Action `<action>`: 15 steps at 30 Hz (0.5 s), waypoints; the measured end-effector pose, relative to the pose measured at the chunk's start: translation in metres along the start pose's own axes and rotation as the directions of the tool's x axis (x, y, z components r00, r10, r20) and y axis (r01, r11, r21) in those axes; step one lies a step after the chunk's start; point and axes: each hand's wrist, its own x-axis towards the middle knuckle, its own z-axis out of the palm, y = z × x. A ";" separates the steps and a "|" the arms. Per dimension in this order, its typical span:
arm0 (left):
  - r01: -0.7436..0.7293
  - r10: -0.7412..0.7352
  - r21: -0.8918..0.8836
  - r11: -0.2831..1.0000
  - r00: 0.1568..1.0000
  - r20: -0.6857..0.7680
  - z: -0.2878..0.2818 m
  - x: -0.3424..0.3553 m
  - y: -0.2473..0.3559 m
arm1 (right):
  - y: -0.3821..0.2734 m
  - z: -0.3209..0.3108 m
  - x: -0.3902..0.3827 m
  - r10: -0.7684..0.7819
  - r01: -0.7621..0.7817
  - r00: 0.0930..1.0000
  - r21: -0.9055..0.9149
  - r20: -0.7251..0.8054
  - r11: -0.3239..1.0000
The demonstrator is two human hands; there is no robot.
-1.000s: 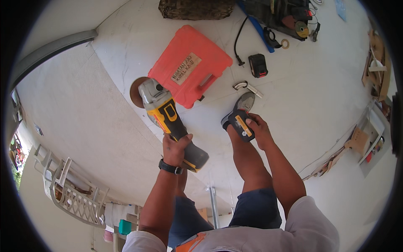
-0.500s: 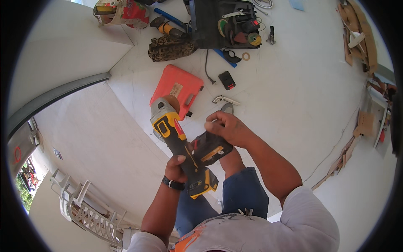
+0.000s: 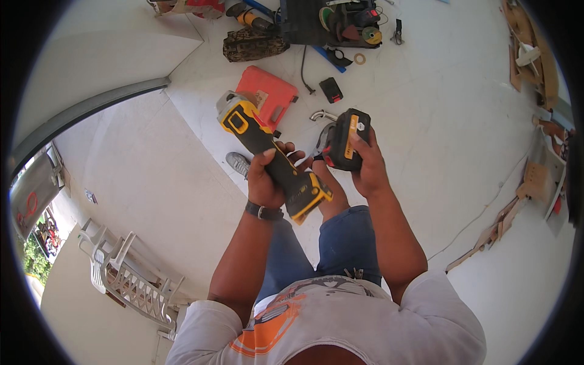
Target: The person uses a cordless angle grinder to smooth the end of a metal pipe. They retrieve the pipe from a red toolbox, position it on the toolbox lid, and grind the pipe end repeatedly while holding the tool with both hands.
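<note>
My left hand (image 3: 266, 180) is wrapped round the body of a yellow and black cordless angle grinder (image 3: 267, 152). Its grey head points away and to the left, and its bare battery end tilts toward me. A black battery pack (image 3: 351, 141) with a yellow label is gripped in my right hand (image 3: 370, 167), thumb across its face. Battery and grinder are apart, with a gap between them. Beyond them on the floor lie a red plastic case (image 3: 267, 91), a second black battery (image 3: 331, 90) and a bent chrome pipe (image 3: 322, 114), partly hidden by the held battery.
At the far side stand an open black tool case (image 3: 304, 24) with discs, a camouflage pouch (image 3: 252, 45) and a yellow power tool (image 3: 255, 21). Cardboard pieces (image 3: 535, 55) lie along the right. White plastic chairs (image 3: 131, 280) stand at lower left.
My right hand has carried the battery away from the grinder, forward and right, turning it upright. The grinder has moved slightly forward. The view has shifted, so floor things appear higher.
</note>
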 end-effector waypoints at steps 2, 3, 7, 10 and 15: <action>-0.104 0.105 0.038 0.994 0.994 -0.029 0.002 0.017 0.017 | -0.003 -0.004 -0.025 0.072 -0.076 0.996 0.075 0.050 0.994; -0.149 0.154 0.064 0.987 0.985 -0.075 0.002 0.023 0.026 | -0.002 -0.003 -0.039 0.120 -0.124 0.992 0.102 0.042 0.987; -0.386 0.391 0.138 0.912 0.920 -0.008 0.005 0.033 0.056 | 0.018 0.017 -0.073 0.217 -0.271 0.949 0.248 0.227 0.930; -0.521 0.512 0.202 0.829 0.853 0.097 0.010 0.030 0.073 | 0.036 0.035 -0.070 0.283 -0.368 0.923 0.389 0.259 0.844; -0.637 0.591 0.284 0.717 0.771 0.238 0.012 0.026 0.090 | 0.052 0.050 -0.057 0.304 -0.374 0.925 0.388 0.229 0.842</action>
